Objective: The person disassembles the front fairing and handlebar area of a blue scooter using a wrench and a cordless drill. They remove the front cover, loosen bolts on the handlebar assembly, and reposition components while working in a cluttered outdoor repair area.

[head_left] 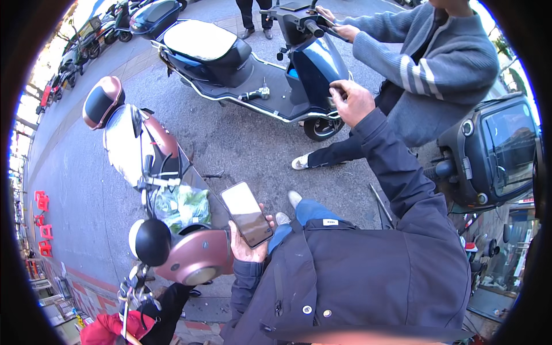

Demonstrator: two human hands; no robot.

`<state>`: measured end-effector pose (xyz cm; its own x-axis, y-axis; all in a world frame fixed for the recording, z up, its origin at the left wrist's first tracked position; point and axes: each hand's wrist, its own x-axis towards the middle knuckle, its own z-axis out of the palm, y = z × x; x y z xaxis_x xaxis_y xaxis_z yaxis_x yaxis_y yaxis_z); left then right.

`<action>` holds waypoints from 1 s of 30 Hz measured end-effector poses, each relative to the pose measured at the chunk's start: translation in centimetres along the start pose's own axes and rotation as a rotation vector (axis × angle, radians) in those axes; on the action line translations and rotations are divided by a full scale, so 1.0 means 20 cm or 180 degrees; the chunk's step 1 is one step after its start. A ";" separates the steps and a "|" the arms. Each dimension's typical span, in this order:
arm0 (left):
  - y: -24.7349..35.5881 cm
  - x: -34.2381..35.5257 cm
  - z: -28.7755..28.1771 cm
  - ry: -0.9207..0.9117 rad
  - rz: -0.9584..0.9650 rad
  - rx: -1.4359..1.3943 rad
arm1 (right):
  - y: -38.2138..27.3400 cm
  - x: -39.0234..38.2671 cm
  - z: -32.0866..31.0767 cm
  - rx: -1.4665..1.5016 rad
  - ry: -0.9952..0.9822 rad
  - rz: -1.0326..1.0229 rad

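Note:
My left hand (244, 248) is closed round a smartphone (246, 213), its glossy screen facing up and partly washed out by glare. Raised and stretched forward, my right hand (353, 103) has its fingers bent together in a pinch. What they hold, if anything, is too small to make out. In the picture that hand is beside the front panel of a dark blue electric scooter (319, 60); whether it touches the panel I cannot tell. On the scooter's footboard lies a silver and black hand-held power tool (256, 93).
A person in a grey sweater (428, 63) stands at the scooter's handlebar. Close on my left is a pink scooter (195, 253) with a green plastic bag (184, 206). A dark vehicle (489, 155) stands at the right. Red stools (43, 224) and parked scooters (86, 40) line the left.

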<state>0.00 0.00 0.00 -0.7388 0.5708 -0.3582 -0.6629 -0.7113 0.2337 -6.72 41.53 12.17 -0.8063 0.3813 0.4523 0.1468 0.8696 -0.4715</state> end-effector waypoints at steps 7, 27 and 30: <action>0.18 0.59 0.15 0.0008 0.0334 0.0132 | 0.24 0.73 0.06 -0.0183 0.0771 -0.0242; 0.51 1.60 0.64 -0.0310 -0.0147 0.0398 | 0.82 1.59 0.19 -0.1673 -0.0071 0.0737; 0.58 1.66 0.64 -0.0394 -0.0203 0.0289 | 0.81 1.63 0.21 -0.1756 -0.0190 0.0794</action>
<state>-33.70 16.01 2.38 -0.7006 0.6637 -0.2620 -0.7129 -0.6353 0.2968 -32.97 66.72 16.03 -0.7376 0.5902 0.3280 0.5980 0.7966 -0.0886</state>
